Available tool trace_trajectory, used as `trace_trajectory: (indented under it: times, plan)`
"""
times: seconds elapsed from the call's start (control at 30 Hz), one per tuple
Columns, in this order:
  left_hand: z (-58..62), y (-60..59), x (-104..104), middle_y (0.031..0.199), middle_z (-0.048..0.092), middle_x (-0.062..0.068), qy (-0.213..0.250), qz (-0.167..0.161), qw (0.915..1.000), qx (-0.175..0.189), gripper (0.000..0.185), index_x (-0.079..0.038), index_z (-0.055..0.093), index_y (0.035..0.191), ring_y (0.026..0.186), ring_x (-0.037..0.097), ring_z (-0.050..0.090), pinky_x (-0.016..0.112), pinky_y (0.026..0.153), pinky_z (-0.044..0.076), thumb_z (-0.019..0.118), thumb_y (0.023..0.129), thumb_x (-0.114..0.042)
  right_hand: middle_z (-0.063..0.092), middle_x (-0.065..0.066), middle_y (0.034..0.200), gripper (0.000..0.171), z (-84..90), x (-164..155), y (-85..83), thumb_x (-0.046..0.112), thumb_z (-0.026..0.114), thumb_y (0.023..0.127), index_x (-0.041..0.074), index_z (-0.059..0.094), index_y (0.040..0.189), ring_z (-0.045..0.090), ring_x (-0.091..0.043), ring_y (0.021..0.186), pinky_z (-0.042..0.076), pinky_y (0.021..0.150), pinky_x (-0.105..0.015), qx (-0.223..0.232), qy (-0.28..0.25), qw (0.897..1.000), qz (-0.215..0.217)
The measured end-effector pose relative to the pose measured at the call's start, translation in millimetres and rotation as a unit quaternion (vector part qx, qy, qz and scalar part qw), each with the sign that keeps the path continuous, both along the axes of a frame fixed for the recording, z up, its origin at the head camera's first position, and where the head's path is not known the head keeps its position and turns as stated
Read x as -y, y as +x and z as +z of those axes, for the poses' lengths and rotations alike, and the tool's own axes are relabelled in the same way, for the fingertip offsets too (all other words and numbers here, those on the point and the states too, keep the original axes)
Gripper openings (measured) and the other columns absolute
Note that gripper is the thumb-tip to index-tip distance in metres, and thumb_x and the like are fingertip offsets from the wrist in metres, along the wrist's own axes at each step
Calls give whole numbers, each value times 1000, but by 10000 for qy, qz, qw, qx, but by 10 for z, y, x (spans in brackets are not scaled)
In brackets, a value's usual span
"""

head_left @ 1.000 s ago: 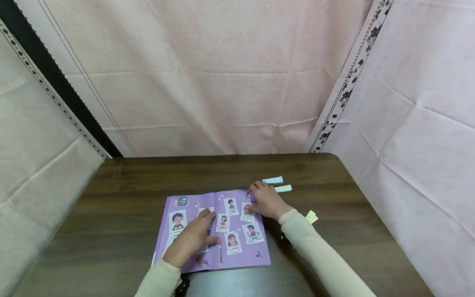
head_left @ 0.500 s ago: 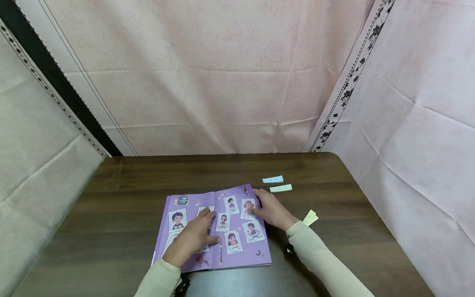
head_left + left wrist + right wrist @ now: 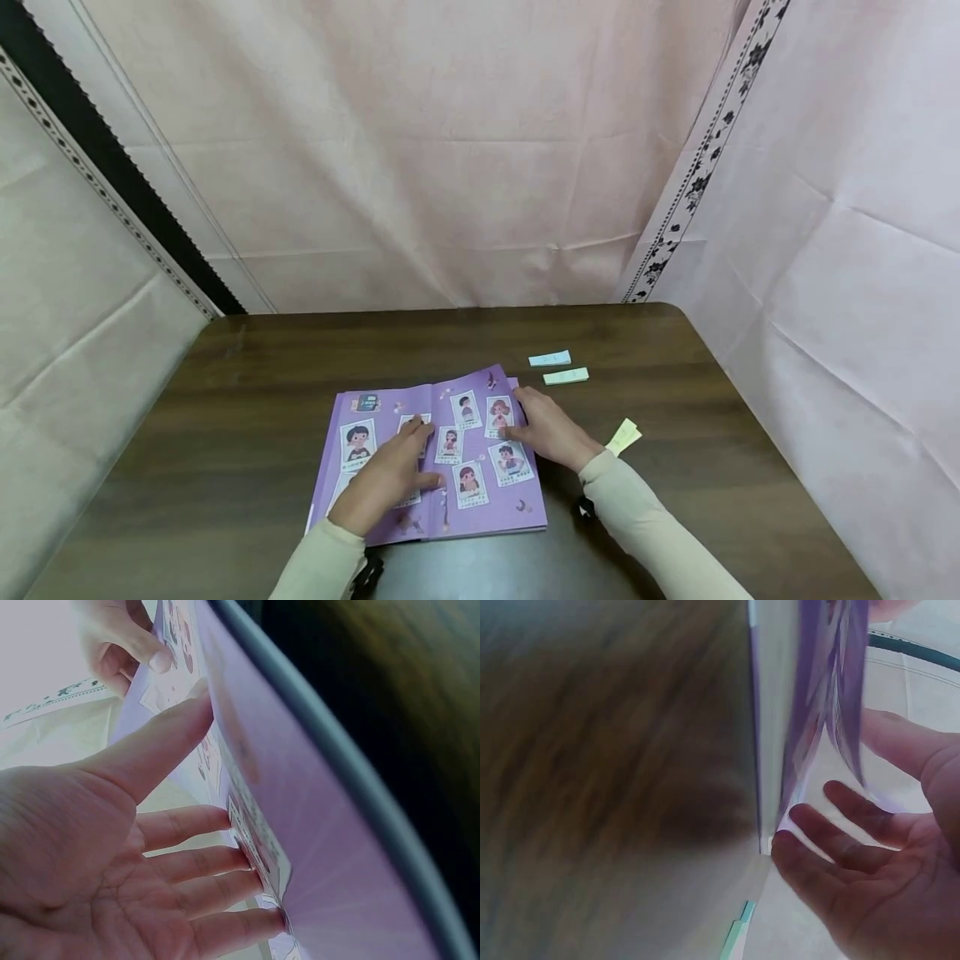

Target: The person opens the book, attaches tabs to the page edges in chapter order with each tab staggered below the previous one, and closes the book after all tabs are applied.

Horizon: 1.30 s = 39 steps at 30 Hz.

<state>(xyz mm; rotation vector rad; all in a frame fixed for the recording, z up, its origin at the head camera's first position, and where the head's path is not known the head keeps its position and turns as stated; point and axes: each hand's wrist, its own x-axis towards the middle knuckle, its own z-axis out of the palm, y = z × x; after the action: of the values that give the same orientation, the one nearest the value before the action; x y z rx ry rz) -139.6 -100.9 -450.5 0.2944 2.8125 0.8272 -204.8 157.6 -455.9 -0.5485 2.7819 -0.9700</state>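
An open purple picture book lies on the table, its pages printed with small framed cartoon portraits. My left hand rests on the left page and the middle fold; in the left wrist view its fingertips touch the paper, fingers nearly straight. At the book's right edge, my right hand holds the right page, thumb on top and fingers under it. That page's far corner is raised, with another purple page showing beneath, and a gap between them appears in the right wrist view.
Beyond the right hand, a blue paper strip and a pale green strip lie on the brown wooden table. Yellow strips sit beside the right sleeve. Pale cloth hangs around the table's back and sides.
My right hand has drawn back from the book's far right corner toward the middle of its right edge. The right page's far corner has lifted. The left hand stays put.
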Motion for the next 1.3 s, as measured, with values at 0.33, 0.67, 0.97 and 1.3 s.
trace_trajectory:
  times: [0.33,0.67,0.97,1.3]
  plan:
    - [58,7,-4,163,36,33,46,68,9999,96,81,4,52,151,149,51,39,62,118,38,90,84,-22,62,-16,127,70,35,12,55,17,83,93,-7,48,150,59,-22,103,56,98,-45,225,-47,9993,-300]
    - [62,14,29,161,41,30,-62,3,10000,-30,81,3,54,149,148,48,42,61,118,39,91,83,-25,57,-23,141,77,15,-23,112,22,81,95,-8,42,154,56,-34,124,49,110,-53,6,239,9985,-497]
    - [-6,-11,15,161,43,29,-29,-35,9999,-137,81,3,54,149,147,48,43,62,117,39,92,83,-26,52,-25,151,79,-20,-91,119,24,80,96,-7,40,157,50,-40,140,43,117,-56,-2,168,9978,-635]
    - [-13,-12,42,162,41,28,-138,-18,9998,-135,83,2,54,150,148,47,43,63,117,40,91,83,-28,57,-22,143,65,-21,-76,101,18,80,96,-7,49,149,55,-34,131,47,113,-51,-273,116,9986,-433]
